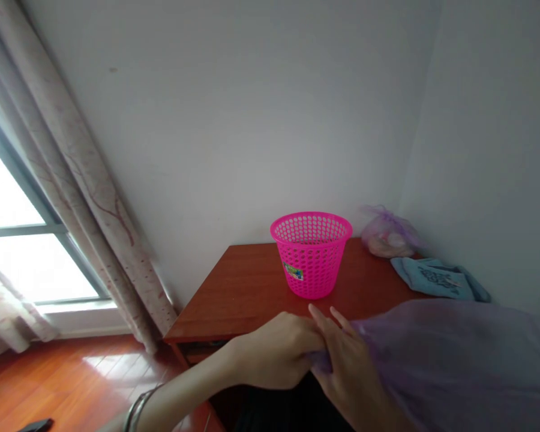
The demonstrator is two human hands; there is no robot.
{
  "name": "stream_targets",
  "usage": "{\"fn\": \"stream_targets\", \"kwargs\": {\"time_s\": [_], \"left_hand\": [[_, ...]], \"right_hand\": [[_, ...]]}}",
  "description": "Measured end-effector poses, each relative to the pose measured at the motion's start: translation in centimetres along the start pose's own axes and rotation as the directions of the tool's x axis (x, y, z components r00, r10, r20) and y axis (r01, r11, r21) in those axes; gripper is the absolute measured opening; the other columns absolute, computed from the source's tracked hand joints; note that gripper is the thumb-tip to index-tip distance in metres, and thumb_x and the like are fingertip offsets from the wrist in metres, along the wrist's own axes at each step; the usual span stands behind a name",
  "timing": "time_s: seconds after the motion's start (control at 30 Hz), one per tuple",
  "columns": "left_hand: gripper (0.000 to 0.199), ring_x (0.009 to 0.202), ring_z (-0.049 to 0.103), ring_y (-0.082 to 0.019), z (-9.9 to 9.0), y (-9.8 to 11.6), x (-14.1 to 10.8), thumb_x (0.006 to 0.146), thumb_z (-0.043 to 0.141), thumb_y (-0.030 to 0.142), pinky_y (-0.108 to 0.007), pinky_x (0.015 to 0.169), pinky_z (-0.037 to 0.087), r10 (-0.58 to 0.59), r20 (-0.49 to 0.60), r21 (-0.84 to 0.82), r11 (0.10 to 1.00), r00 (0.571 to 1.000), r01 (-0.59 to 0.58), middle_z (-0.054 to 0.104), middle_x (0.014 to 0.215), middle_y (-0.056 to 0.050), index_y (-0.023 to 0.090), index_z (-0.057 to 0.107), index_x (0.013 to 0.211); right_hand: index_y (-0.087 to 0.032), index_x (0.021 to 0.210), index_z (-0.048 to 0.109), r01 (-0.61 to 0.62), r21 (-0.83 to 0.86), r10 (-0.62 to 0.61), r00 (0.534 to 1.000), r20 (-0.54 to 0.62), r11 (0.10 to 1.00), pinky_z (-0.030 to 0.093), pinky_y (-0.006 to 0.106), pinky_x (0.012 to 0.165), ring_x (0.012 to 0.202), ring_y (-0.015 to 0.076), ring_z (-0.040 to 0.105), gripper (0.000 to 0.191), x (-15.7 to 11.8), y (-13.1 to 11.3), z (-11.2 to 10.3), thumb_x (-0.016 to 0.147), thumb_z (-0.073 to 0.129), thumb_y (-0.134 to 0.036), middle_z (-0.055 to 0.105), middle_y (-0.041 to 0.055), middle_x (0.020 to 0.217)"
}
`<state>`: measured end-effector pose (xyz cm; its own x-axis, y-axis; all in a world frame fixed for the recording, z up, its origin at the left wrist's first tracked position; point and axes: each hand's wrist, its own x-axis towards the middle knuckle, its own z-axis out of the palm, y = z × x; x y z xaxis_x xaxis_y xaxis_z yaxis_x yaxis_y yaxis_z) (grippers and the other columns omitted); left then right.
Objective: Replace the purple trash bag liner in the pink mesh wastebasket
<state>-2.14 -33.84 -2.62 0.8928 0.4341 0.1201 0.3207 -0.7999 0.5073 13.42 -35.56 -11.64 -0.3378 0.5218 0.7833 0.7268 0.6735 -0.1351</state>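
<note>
A sheer purple bag [459, 360] spreads out to the lower right, its gathered end pinched between my two hands in front of the table. My left hand [279, 350], with bracelets on the wrist, is closed in a fist on the gathered purple fabric. Against it, my right hand [348, 366] presses the fabric, some of its fingers stretched upward and its thumb side touching the left fist. Just beyond my hands a pink perforated plastic basket [315, 264] stands upright on the table, a small label on its side.
The reddish-brown wooden table [238, 288] meets the wall. At its back right lie a tied purple mesh bag [389, 237] with something inside and a folded light-blue cloth [441, 279]. Left are curtains [94, 198], a window and a dark object [36, 425] on the floor.
</note>
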Motion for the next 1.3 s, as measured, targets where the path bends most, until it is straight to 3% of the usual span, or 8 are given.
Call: {"fn": "stream_targets", "kwargs": {"time_s": [0.13, 0.27, 0.37, 0.67, 0.83, 1.0, 1.2, 1.3], "left_hand": [[0.031, 0.075, 0.066, -0.021, -3.4, -2.0, -6.5, 0.079, 0.048, 0.017, -0.032, 0.072, 0.052, -0.257, -0.363, -0.086, 0.966, 0.895, 0.242, 0.072, 0.082, -0.006, 0.024, 0.074, 0.094], [0.026, 0.076, 0.068, -0.026, -4.3, -7.3, -14.2, 0.070, 0.062, 0.028, -0.035, 0.069, 0.056, -0.539, -0.659, -0.288, 0.825, 0.524, 0.486, 0.076, 0.088, 0.000, 0.034, 0.077, 0.091], [0.024, 0.078, 0.070, -0.027, -2.7, -12.1, -17.9, 0.069, 0.063, 0.030, -0.037, 0.074, 0.057, -0.608, -0.669, -0.344, 0.763, 0.427, 0.547, 0.076, 0.085, 0.003, 0.036, 0.077, 0.087], [0.089, 0.145, 0.018, -0.032, 3.6, -8.4, -12.8, 0.072, 0.066, 0.030, -0.053, 0.116, 0.019, -0.595, -0.497, -0.173, 0.782, 0.632, 0.599, 0.019, 0.158, -0.009, 0.029, 0.024, 0.151], [0.088, 0.099, 0.067, -0.027, 11.7, -5.0, -1.7, 0.072, 0.069, 0.038, -0.041, 0.083, 0.055, -0.640, -0.323, -0.585, 0.714, 0.697, 0.385, 0.059, 0.129, -0.017, 0.023, 0.029, 0.148], [0.045, 0.026, 0.030, -0.008, 14.5, -10.2, -1.0, 0.082, 0.050, 0.054, -0.021, 0.031, 0.018, -0.747, -0.205, -0.836, 0.469, 0.632, 0.284, 0.051, 0.040, 0.000, 0.012, 0.066, 0.085], [0.044, 0.057, 0.061, -0.016, 9.2, -11.7, -3.5, 0.083, 0.055, 0.051, -0.023, 0.054, 0.045, -0.807, -0.460, -0.881, 0.467, 0.371, -0.074, 0.067, 0.063, -0.007, 0.009, 0.070, 0.083], [0.039, 0.082, 0.068, -0.022, 7.5, -11.5, -1.7, 0.088, 0.052, 0.042, -0.031, 0.075, 0.052, -0.840, -0.409, -0.901, 0.312, 0.356, -0.301, 0.073, 0.086, -0.012, 0.009, 0.066, 0.103]], "right_hand": [[-0.034, 0.127, 0.056, -0.234, -0.108, 0.249, 0.956, 0.156, 0.966, 0.060, 0.038, 0.069, 0.080, 0.0237, 0.070, 0.068, -4.4, 6.8, 1.7, 0.068, 0.040, -0.004, 0.071, 0.0032, 0.103], [-0.040, 0.122, 0.055, -0.437, -0.218, 0.470, 0.872, 0.133, 0.873, 0.059, 0.043, 0.069, 0.085, 0.0273, 0.070, 0.062, -9.2, 13.5, -0.5, 0.070, 0.041, -0.009, 0.070, 0.0003, 0.105], [-0.045, 0.123, 0.052, -0.489, -0.257, 0.525, 0.846, 0.090, 0.833, 0.059, 0.045, 0.066, 0.089, 0.0304, 0.069, 0.064, -10.4, 15.0, -2.6, 0.068, 0.045, -0.013, 0.069, 0.0001, 0.108], [-0.027, 0.123, 0.054, -0.366, -0.210, 0.399, 0.906, 0.143, 0.906, 0.057, 0.043, 0.074, 0.094, 0.0295, 0.068, 0.052, -3.3, 9.7, -2.8, 0.073, 0.046, -0.014, 0.068, 0.0080, 0.110], [-0.021, 0.125, 0.054, -0.164, 0.021, 0.161, 0.981, 0.110, 0.986, 0.054, 0.034, 0.073, 0.085, 0.0220, 0.068, 0.045, 1.3, 5.8, -2.1, 0.082, 0.042, -0.013, 0.070, 0.0072, 0.097], [-0.023, 0.130, 0.054, -0.331, -0.128, 0.345, 0.932, 0.113, 0.935, 0.051, 0.034, 0.078, 0.092, 0.0238, 0.067, 0.050, 1.9, 9.5, -2.8, 0.082, 0.045, -0.012, 0.069, 0.0087, 0.104], [-0.021, 0.151, 0.025, -0.836, 0.233, 0.511, 0.499, 0.700, 0.497, 0.053, 0.034, 0.069, 0.075, 0.0192, 0.066, 0.084, -4.9, 8.4, 2.9, 0.079, 0.065, -0.034, 0.067, 0.0091, 0.101], [-0.018, 0.143, 0.041, -0.814, 0.557, 0.233, 0.580, 0.780, 0.165, 0.048, 0.036, 0.093, 0.108, 0.0239, 0.060, 0.095, -8.3, 3.2, 7.3, 0.062, 0.080, -0.048, 0.059, 0.0111, 0.124]]}}
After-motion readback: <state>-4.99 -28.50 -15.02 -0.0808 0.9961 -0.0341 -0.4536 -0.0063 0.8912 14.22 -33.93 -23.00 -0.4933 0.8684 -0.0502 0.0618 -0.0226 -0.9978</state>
